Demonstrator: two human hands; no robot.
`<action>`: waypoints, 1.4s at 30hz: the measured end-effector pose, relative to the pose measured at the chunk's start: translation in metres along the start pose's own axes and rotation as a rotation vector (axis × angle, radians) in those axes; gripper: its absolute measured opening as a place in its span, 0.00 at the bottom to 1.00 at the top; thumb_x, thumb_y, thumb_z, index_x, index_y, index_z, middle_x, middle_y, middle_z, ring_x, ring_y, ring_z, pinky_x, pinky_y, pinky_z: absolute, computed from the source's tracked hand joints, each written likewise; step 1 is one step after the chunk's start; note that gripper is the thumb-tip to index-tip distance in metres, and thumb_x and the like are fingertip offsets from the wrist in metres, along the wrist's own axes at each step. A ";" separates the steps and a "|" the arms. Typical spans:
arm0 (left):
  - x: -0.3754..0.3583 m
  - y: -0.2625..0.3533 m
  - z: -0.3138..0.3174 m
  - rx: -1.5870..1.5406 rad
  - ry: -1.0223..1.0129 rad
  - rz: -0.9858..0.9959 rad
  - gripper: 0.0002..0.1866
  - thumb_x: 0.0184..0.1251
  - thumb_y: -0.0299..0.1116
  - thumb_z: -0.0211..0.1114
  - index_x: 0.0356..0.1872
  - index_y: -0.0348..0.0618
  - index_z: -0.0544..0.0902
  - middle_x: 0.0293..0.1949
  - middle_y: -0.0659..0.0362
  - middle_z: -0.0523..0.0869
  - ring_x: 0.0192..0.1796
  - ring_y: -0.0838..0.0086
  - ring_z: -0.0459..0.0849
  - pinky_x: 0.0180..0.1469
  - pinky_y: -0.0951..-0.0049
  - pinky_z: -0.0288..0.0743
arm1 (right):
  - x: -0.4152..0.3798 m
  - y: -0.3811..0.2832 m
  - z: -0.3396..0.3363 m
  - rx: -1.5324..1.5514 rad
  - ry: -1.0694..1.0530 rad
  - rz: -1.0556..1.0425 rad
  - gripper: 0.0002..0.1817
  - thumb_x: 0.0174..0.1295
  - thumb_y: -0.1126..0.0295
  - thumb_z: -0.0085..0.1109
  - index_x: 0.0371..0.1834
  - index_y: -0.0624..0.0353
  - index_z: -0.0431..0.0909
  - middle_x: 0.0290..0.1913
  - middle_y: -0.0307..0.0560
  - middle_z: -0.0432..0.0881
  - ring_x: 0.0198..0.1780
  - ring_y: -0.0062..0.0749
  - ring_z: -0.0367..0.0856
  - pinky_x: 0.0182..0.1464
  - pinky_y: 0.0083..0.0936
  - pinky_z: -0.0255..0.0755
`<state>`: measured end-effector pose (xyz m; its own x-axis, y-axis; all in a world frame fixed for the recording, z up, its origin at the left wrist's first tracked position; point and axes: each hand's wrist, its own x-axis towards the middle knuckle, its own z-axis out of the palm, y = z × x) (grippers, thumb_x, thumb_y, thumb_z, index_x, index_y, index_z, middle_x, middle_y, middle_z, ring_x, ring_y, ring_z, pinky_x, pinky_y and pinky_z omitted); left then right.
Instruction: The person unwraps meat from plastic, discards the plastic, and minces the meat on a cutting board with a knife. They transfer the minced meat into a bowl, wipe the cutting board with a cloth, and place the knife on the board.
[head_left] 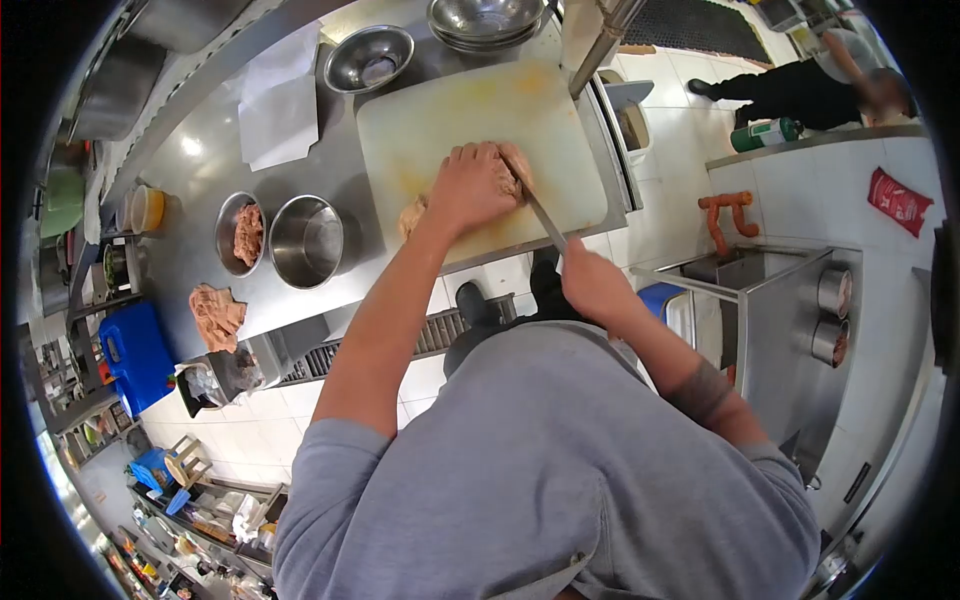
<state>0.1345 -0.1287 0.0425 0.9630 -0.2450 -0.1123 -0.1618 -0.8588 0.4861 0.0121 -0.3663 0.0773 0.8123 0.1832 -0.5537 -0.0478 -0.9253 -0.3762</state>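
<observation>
My left hand [468, 192] presses down on a piece of raw, pale pink meat [516, 160], probably chicken, with its fingers curled over it and hiding much of it. In my right hand [592, 284] is the handle of a knife [545, 218]. Its blade angles up to the meat, right beside my left fingertips, and its tip is hard to make out. Both are over a stained white cutting board [560, 110]. Another bit of raw meat [411, 215] lies at the board's left edge, near my left wrist.
Left of the board are a metal bowl of meat [248, 235], a deep metal pot [306, 241], a brown cloth [217, 317] and white paper [279, 120]. Behind stand a metal bowl [369, 59] and stacked bowls [485, 18]. Another person [800, 95] is at far right.
</observation>
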 end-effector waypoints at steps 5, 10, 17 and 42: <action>0.003 -0.006 0.007 0.038 0.030 0.075 0.39 0.51 0.53 0.77 0.61 0.39 0.79 0.62 0.45 0.83 0.66 0.48 0.79 0.71 0.51 0.73 | 0.099 -0.004 0.018 -0.006 0.256 -0.372 0.13 0.73 0.71 0.46 0.54 0.66 0.71 0.39 0.72 0.88 0.43 0.74 0.87 0.49 0.64 0.80; 0.003 -0.003 0.000 -0.026 0.020 -0.013 0.41 0.47 0.50 0.80 0.64 0.43 0.78 0.63 0.47 0.82 0.67 0.49 0.79 0.73 0.53 0.73 | 0.014 0.026 0.006 0.046 0.094 -0.060 0.12 0.77 0.67 0.46 0.54 0.64 0.71 0.39 0.73 0.87 0.42 0.76 0.86 0.48 0.65 0.78; -0.009 -0.012 0.000 -0.012 0.040 -0.004 0.44 0.47 0.51 0.82 0.66 0.43 0.77 0.65 0.47 0.80 0.69 0.49 0.77 0.75 0.52 0.72 | -0.018 0.059 -0.031 0.101 0.141 -0.035 0.15 0.81 0.60 0.49 0.47 0.65 0.73 0.32 0.73 0.84 0.39 0.78 0.83 0.44 0.67 0.73; -0.026 -0.014 -0.006 -0.140 0.169 0.135 0.37 0.51 0.43 0.79 0.63 0.41 0.79 0.67 0.50 0.78 0.71 0.50 0.74 0.77 0.55 0.71 | -0.040 -0.031 -0.028 -0.005 0.136 -0.140 0.10 0.77 0.69 0.49 0.48 0.68 0.70 0.32 0.73 0.84 0.36 0.75 0.84 0.41 0.66 0.76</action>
<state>0.1130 -0.1077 0.0436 0.9589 -0.2643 0.1028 -0.2714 -0.7498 0.6034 -0.0030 -0.3542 0.1319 0.8821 0.2638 -0.3903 0.0737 -0.8956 -0.4388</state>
